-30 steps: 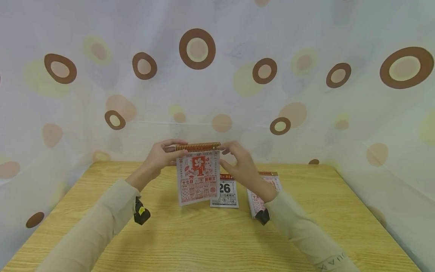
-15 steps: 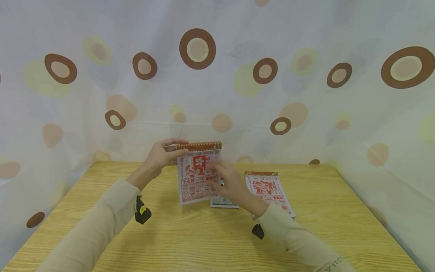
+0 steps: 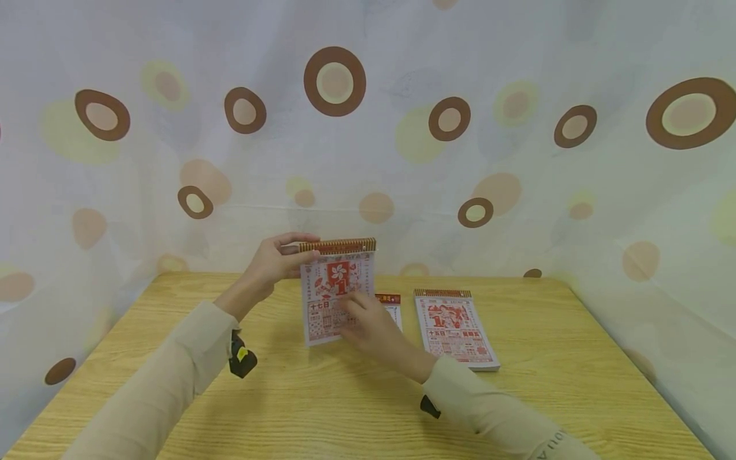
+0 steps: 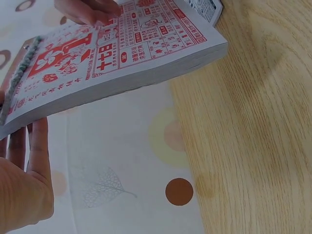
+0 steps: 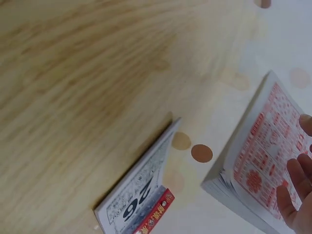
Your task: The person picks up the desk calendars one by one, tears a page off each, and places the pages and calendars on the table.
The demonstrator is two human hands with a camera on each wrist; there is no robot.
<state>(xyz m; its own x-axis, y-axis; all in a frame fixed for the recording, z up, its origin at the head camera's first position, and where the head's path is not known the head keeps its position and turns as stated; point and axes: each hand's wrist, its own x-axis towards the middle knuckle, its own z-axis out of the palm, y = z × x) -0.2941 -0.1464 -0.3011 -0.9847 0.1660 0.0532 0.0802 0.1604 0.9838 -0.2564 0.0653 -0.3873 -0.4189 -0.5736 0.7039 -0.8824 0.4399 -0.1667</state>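
My left hand (image 3: 269,271) grips the top binding of a thick tear-off calendar (image 3: 324,291), thumb in front and fingers behind. The calendar is held upright above the table, its red-printed front page showing a large 1. In the left wrist view the calendar's thick page edge (image 4: 122,85) faces the camera, and its upper left is bound with a striped strip. My right hand (image 3: 376,332) is in front of the page's lower right part, fingers loosely bent. In the right wrist view the right hand's fingers (image 5: 297,175) lie over the page and pinch nothing visible.
A smaller calendar (image 3: 395,310) with a red header lies behind the right hand, mostly hidden; its 26 page (image 5: 139,190) shows in the right wrist view. Another red-printed calendar (image 3: 457,332) lies to the right on the wooden table (image 3: 322,415). A patterned curtain (image 3: 402,179) surrounds the table.
My right hand has moved from the calendar's upper right corner down and left across its front page. The left hand keeps its grip, nearly still. The right calendar is now uncovered.
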